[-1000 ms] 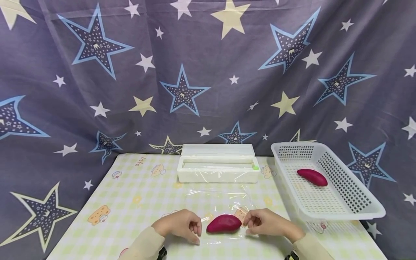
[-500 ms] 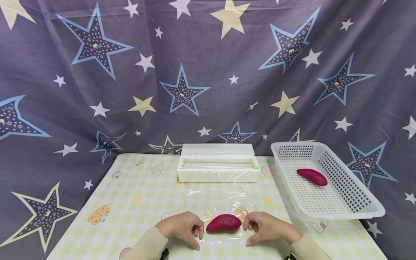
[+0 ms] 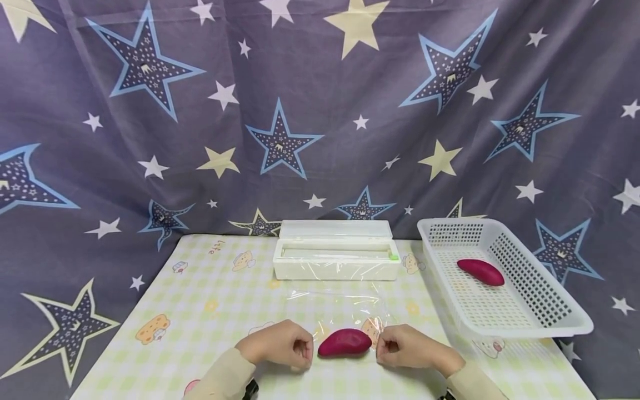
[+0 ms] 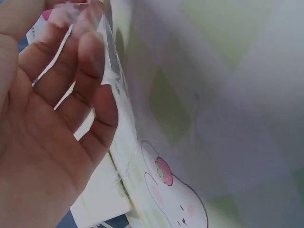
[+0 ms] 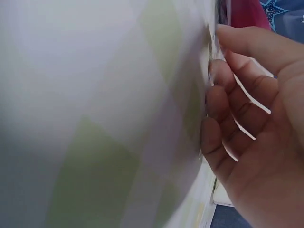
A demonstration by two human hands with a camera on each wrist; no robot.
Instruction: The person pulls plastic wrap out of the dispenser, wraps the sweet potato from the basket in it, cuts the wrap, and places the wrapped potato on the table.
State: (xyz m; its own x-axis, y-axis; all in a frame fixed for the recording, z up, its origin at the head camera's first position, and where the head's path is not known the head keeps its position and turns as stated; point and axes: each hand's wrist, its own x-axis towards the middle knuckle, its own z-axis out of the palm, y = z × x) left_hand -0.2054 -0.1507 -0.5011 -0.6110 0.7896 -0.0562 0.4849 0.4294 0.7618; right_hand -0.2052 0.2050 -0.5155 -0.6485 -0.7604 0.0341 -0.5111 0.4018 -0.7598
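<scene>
Plain cream long sleeves (image 3: 220,376), small black pieces (image 3: 250,390) at both wrists, bare hands (image 3: 278,345)

A magenta sweet potato (image 3: 345,343), smooth and plump, is lying crosswise on clear plastic film (image 3: 345,307), its narrower tip pointing left and its back arching away from the person. The film is spreading flat and glossy beyond it, faintly creased. The left hand (image 3: 280,345) and right hand (image 3: 412,349) are pinching the film on either side.
</scene>
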